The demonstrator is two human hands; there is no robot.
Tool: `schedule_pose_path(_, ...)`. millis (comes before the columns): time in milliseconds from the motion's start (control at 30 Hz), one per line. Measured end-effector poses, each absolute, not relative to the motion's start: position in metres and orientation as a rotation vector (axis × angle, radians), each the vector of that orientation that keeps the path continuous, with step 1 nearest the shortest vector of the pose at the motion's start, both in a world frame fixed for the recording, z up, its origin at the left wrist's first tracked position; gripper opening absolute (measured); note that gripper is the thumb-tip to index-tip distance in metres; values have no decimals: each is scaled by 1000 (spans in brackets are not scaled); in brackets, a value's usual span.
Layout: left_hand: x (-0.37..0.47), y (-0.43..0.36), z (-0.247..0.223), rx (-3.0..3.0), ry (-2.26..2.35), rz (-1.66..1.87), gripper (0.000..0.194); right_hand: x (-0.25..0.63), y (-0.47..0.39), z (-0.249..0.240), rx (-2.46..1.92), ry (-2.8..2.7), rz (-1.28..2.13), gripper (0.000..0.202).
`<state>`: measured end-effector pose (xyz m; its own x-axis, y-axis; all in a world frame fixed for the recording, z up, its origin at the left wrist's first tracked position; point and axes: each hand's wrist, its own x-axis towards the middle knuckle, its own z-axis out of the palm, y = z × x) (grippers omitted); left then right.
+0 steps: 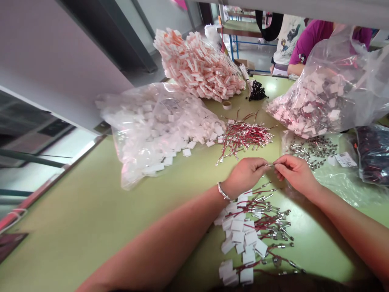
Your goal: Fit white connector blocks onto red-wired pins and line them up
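My left hand (247,175), with a bracelet at the wrist, pinches one end of a small metallic piece (270,165). The fingertips of my right hand (293,172) are closed at the piece's other end, and the two hands nearly meet. Below them lie white tags or blocks (238,237) joined to red wires with metal ends (273,223). Just beyond my hands is a pile of short red wires (247,136). Small loose metal parts (316,148) lie on clear plastic to the right of it.
A clear bag of white pieces (164,125) lies left, a heap of pink-white pieces (200,67) behind it. Another bag of white pieces (319,97) and a dark bag (373,152) stand right. Black parts (257,90) and a tape roll (226,105) lie between. People are beyond the table.
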<state>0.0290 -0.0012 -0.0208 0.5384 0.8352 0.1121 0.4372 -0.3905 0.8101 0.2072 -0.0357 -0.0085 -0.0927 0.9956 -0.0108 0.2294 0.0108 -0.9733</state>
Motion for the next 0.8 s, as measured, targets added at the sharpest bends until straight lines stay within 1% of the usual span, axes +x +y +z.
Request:
schedule_pose_path(100, 27, -2, -21, 2405, 1036, 582, 27, 204, -40, -11, -1379, -1447, 1235, 15)
schedule_pose_path(200, 26, 0, -18, 2546, 1063, 493, 28, 202, -39, -11, -1466, -1509, 1221, 14)
schedule_pose_path(267, 26, 4, -17, 2521, 1101, 475, 29, 210, -32, -7, -1521, -1692, 1006, 12)
schedule_pose_path(333, 25, 9, -18, 2467, 1174, 499, 29, 228, -21, -1, -1572, -1851, 658, 15)
schedule_pose_path(400, 23, 14, -20, 2439, 1224, 545, 30, 253, -9, 5, -1689, -1870, 347, 22)
schedule_pose_path(467, 21, 16, -21, 2463, 1217, 560, 29, 276, 1, 8, -1867, -1946, 124, 20)
schedule_pose_path(633, 18, 16, -18, 2478, 1158, 486, 30, 295, 7, 2, -1873, -2421, -132, 21)
schedule_pose_path(733, 18, 16, -15, 2328, 1156, 447, 31, 292, 4, 1, -1845, -2468, -247, 24)
schedule_pose_path(800, 19, 16, -14, 2222, 1159, 459, 31, 290, 2, 4, -1802, -2419, -238, 24)
